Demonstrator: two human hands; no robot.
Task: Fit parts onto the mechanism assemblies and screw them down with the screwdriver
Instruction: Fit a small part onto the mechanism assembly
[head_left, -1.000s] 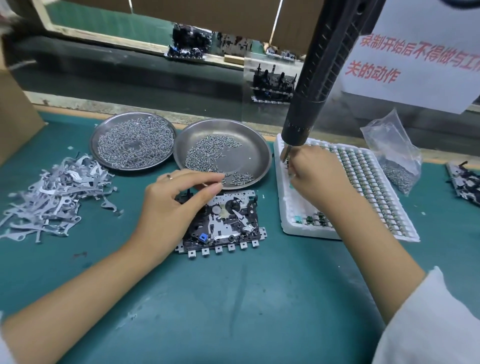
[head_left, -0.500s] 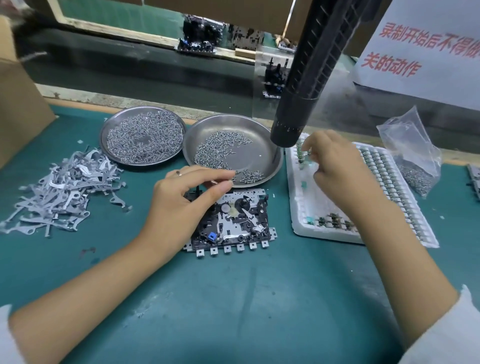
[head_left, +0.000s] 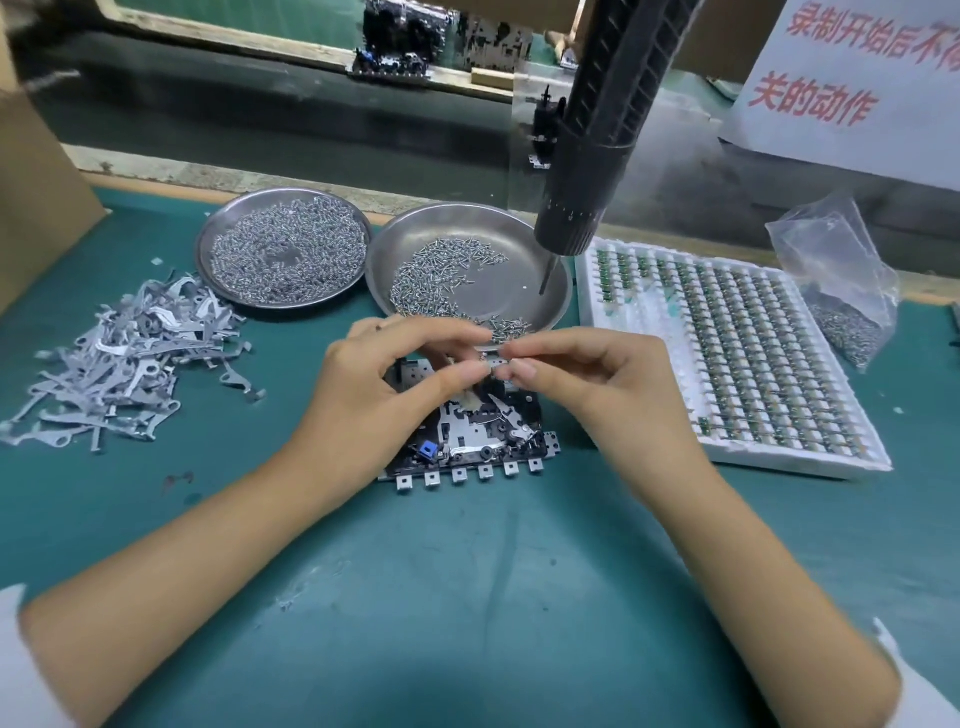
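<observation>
Near the middle of the green bench mat (head_left: 467, 597), a mechanism assembly (head_left: 470, 441) lies flat, partly covered by both hands. Its near half already carries metal levers and a small blue part; whether those are screwed down I cannot tell. By my reading, one small part is only now being brought to it, so fitting and screwing are still ahead.

Over the assembly's far edge, the left hand (head_left: 384, 395) and right hand (head_left: 597, 384) meet fingertip to fingertip, each with thumb and forefinger pinched narrow on a tiny part (head_left: 497, 364) too small to identify.

Farther back, the hanging electric screwdriver (head_left: 592, 156) is untouched, its bit above the right steel dish (head_left: 540, 317) of screws. A foam tray (head_left: 587, 332) of small components sits toward the right edge, mostly full.
</observation>
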